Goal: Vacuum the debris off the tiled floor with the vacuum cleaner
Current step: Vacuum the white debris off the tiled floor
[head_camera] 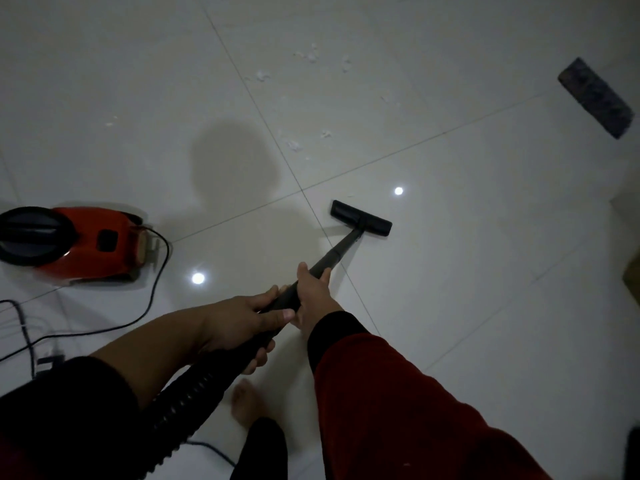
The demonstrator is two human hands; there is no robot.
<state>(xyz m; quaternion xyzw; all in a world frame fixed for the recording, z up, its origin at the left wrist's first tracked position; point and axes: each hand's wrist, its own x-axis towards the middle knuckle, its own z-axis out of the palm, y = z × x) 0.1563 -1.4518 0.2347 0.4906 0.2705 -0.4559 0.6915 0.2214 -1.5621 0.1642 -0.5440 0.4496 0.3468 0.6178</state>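
**Black Nozzle Flat on the Pale Tiles, Scraps Lying Beyond It**

Black and broad, the floor nozzle rested flat on the glossy tiled floor, just right of a grout crossing. From it the dark wand slanted back toward the person. White scraps of debris lay scattered on the tiles farther out, apart from the nozzle, with more bits near the top of the view.

The right hand, in a red sleeve, had its fingers wrapped closed around the wand. The left hand gripped lower down, fingers curled shut around the handle end where the ribbed hose began (the hose ran down past a bare foot).

To the left sat the red vacuum cleaner body, well apart from the nozzle, its black power cord looping across the floor. A dark rectangular mat lay far off at the upper right. Two bright light spots reflected in the tiles.
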